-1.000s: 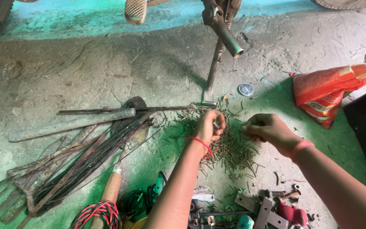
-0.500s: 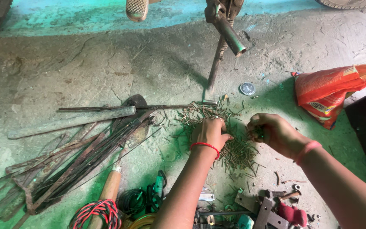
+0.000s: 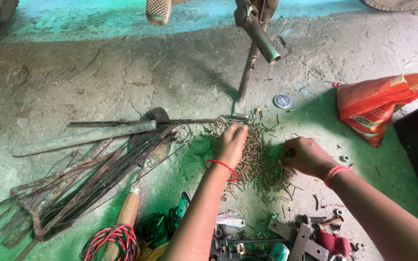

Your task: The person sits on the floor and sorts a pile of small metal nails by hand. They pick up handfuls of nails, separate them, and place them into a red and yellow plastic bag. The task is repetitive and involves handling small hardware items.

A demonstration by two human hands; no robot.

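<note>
Head view: left hand [image 3: 231, 142] now flat, fingers extended on screw pile [image 3: 262, 164]; right hand [image 3: 306, 157] lowered, clenched on screws.

Both hands rest on a pile of small brass-coloured screws [image 3: 262, 164] at the centre of the concrete floor [image 3: 97, 82]. The left hand [image 3: 230, 143] lies fingers-down on the pile's 9 o'clock edge; the right hand [image 3: 304, 155] is curled at its 3 o'clock edge. Rusty rods [image 3: 88, 181] lie at 9 o'clock, an orange bag [image 3: 378, 104] at 2 o'clock, a kickstand [image 3: 246, 79] at 12 o'clock
</note>
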